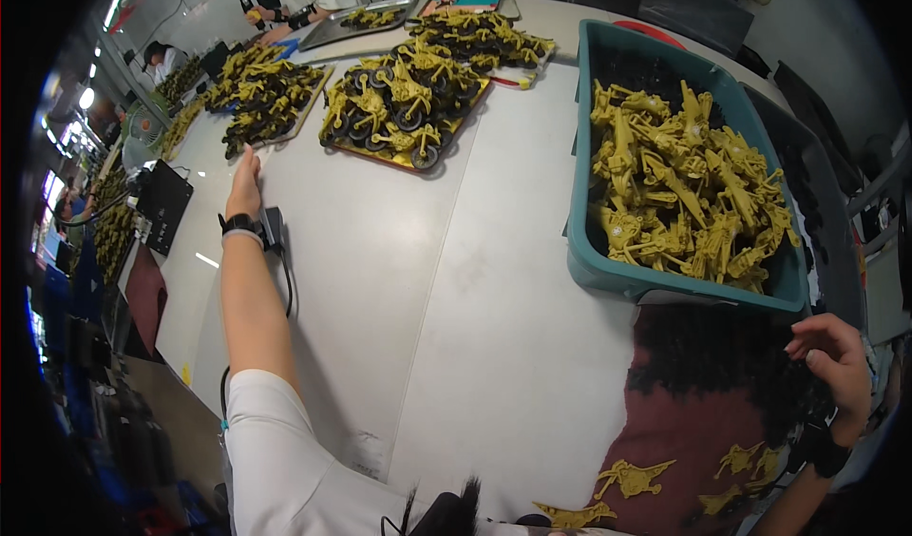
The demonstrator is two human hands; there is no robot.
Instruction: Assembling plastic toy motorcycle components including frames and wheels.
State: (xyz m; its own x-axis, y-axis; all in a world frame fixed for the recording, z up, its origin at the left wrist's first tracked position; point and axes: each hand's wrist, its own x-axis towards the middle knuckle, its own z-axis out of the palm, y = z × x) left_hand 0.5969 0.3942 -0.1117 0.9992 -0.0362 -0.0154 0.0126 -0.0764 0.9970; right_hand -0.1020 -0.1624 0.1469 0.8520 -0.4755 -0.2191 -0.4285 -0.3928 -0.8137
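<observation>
Across smooth white tabletop (475,279): heaped, spiky yellow parts (369,108), round black wheels (425,157).

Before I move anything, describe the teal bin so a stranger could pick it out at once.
Start from the white table in the middle of the view. At its right side, just beyond the right hand, stands a deep rectangular bin heaped with loose yellow parts. High teal walls set it apart from the wheeled yellow-and-black pile across the table.
</observation>
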